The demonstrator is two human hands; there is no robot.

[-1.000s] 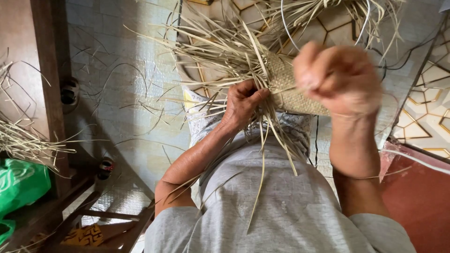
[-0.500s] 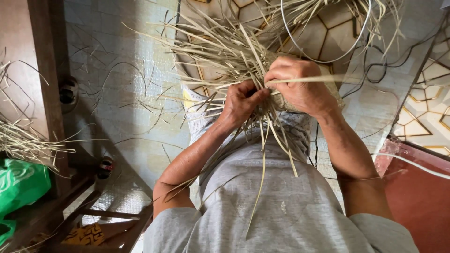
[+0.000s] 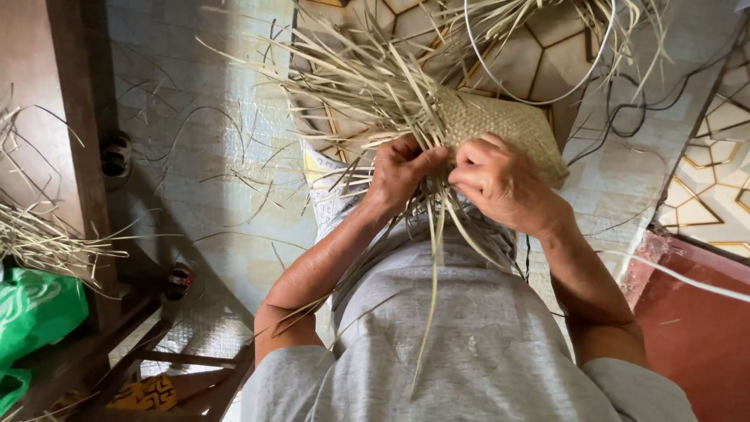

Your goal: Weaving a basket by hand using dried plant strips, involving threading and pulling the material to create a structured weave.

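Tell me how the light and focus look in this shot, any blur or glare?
Head view: soft, even daylight with no glare; the left hand, right hand and woven mat are sharp. Faint shadows fall on the tiled floor beside the wooden post. The loose strips at the top look slightly soft, and straight edges bend near the frame's borders.

Loose straw strips (image 3: 351, 86) crowd the woven mat (image 3: 508, 129); tiled floor (image 3: 203, 187) leftward lies open.

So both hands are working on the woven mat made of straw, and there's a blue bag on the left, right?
Almost. The bag on the left is green, not blue, as the head view shows. Both the left hand and right hand do grip straw strips at the woven mat.
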